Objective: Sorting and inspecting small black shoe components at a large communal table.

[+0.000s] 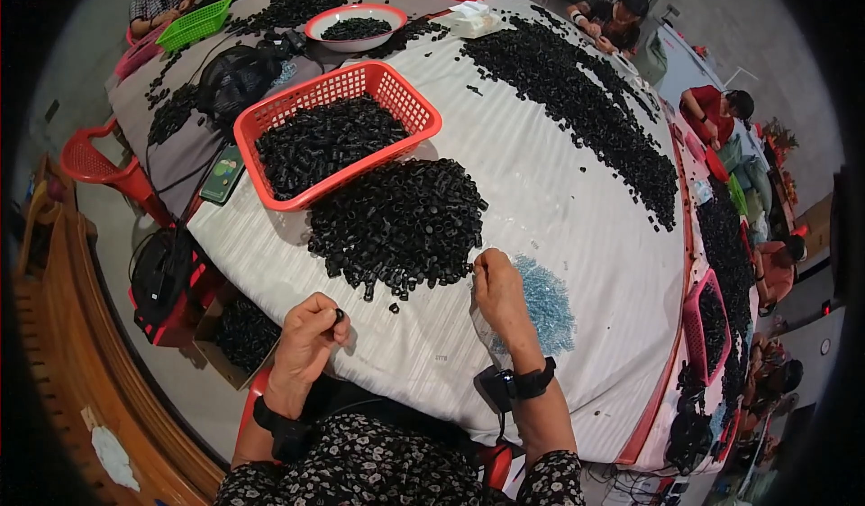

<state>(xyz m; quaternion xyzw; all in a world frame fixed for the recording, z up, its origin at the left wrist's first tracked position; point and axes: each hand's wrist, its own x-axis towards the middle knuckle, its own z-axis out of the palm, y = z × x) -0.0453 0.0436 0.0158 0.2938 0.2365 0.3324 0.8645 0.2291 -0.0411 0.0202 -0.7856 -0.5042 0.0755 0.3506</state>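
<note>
Between the thumb and fingers of my left hand (311, 333) is a small black plastic cap (339, 315), held just off the near edge of the table. My right hand (501, 295) pinches at the right edge of a heap of black caps (396, 227); what its fingertips hold is too small to make out. Beside that hand lies a patch of tiny clear-blue pieces (541, 303), partly covered by the wrist. A red-orange basket (338, 191) full of black, tube-like parts stands behind the heap.
More black parts (577, 91) spread across the white-covered table (599, 263). A red-rimmed bowl (396, 21), a green basket (195, 25) and a phone-like green object (223, 175) also rest there. A box of black parts (241, 333) stands below left. Other people sit around the tables.
</note>
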